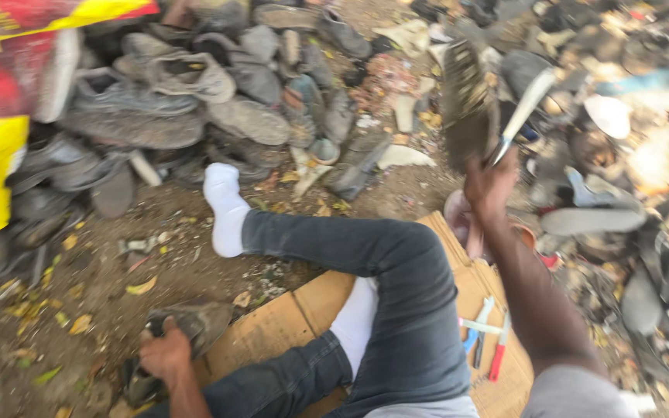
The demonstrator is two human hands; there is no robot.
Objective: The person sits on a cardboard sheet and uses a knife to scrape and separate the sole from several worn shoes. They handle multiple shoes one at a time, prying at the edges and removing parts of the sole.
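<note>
head camera looks steeply down, close over crossed legs (pixel 381 294), toward shoe pile (pixel 195 101).

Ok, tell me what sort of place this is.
Probably an open-air shoe-repair or salvage spot: bare dirt ground, a heap of worn shoes, and flattened cardboard as a seat.

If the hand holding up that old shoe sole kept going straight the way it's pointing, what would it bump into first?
Probably the scattered shoes and scraps on the ground beyond it. The right hand points up and away, lifting a worn sole and a knife. Depth is blurry, so this is a guess.
</note>
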